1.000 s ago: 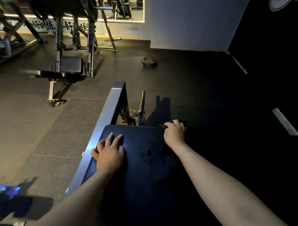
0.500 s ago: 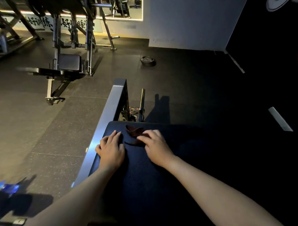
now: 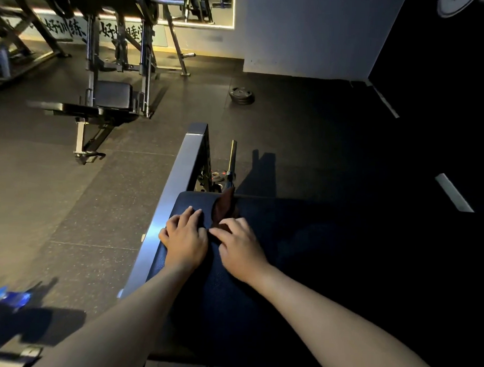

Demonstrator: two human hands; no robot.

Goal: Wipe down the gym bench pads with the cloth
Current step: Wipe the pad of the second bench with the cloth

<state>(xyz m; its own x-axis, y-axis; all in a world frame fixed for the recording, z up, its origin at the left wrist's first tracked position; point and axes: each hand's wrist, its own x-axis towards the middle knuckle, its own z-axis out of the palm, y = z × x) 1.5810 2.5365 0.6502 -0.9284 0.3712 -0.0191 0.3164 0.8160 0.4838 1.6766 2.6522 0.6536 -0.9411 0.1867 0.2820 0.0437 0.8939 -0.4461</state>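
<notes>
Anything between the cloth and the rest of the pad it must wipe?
The left hand rests on the pad directly left of the cloth, which the right hand holds. To the right nothing visible blocks it, though that side is dark.

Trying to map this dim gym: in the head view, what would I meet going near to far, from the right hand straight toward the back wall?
right hand → cloth → metal bar → weight plates on the floor → white wall
</notes>
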